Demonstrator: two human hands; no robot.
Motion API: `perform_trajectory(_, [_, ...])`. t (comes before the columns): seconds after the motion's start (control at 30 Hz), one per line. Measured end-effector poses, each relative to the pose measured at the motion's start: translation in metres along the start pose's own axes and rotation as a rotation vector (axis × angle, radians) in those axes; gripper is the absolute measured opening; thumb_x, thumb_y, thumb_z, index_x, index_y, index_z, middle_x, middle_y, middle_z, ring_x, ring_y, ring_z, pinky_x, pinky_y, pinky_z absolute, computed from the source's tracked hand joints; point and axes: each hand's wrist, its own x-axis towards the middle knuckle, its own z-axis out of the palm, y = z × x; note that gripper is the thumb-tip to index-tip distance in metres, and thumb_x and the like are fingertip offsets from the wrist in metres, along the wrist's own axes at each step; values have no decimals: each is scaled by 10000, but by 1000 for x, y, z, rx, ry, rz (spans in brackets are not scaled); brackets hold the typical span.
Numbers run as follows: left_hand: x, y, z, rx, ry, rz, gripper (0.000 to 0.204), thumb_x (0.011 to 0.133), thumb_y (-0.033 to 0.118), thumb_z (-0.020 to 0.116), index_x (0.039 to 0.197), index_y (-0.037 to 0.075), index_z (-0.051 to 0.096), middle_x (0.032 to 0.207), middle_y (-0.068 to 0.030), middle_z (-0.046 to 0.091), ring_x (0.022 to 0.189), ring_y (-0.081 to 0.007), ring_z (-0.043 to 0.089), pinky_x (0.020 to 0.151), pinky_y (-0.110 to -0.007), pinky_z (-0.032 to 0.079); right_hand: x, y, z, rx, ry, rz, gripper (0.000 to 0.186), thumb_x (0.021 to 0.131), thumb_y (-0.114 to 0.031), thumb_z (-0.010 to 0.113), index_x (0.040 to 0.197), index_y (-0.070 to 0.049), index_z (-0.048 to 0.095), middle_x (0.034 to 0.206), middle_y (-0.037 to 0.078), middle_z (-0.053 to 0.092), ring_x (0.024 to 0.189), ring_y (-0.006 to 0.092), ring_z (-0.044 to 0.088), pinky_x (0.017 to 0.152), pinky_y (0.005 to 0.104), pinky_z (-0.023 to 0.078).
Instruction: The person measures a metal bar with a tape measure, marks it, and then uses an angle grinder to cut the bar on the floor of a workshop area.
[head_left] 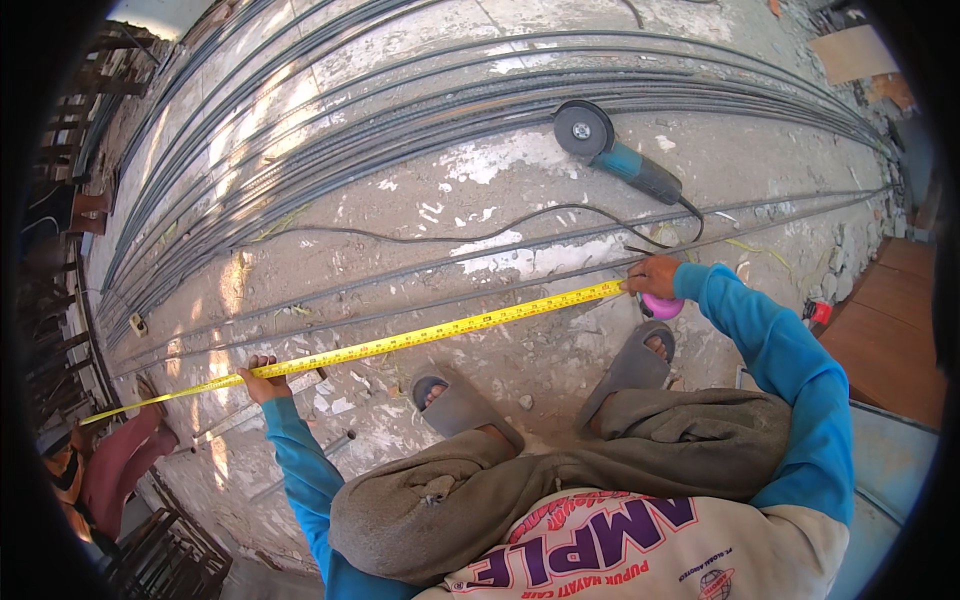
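Observation:
A yellow tape measure blade [450, 333] is drawn out across the floor in front of me, from my right side to the far left. My left hand [263, 382] is closed on the blade at its left stretch. My right hand [652, 275] grips the blade close to the pink tape case [662, 305], which shows just below the fingers. Two thin steel rebars [420, 270] lie just beyond the blade, roughly along it. Farther off, an angle grinder [620, 155] with a teal and black body rests on the floor, its disc toward the left.
Long bundled rebars [400, 135] curve across the far floor. The grinder's black cord [450, 238] snakes leftward. Another person [125, 460] crouches at the left, beside the blade's far end. Brown boards [895, 320] and a small red object [820, 312] are at the right.

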Motion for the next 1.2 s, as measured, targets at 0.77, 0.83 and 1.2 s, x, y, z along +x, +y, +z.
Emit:
perform_trajectory(0.77, [-20, -35, 65, 109, 148, 8, 548, 928, 545, 448, 1177, 57, 458, 979, -138, 590, 803, -271, 603, 718, -427, 512, -7, -29, -15, 89, 45, -102, 323, 853, -367, 571, 865, -80, 720, 809, 150, 660, 776, 268, 609, 747, 372, 468])
perform_trajectory(0.83, [-19, -33, 47, 137, 200, 53, 523, 920, 413, 533, 1250, 44, 366, 992, -140, 577, 775, -255, 604, 665, -395, 519, -3, -42, -7, 61, 39, -170, 317, 854, -357, 572, 857, -77, 721, 804, 151, 660, 780, 270, 611, 748, 376, 469])
perform_trajectory(1.2, [-11, -74, 21, 449, 476, 464, 830, 819, 183, 673, 1396, -69, 130, 1327, -290, 331, 1163, -396, 446, 953, -436, 438, -4, -20, -8, 19, 22, -172, 316, 864, -343, 568, 824, -67, 716, 793, 143, 659, 755, 270, 609, 737, 371, 467])
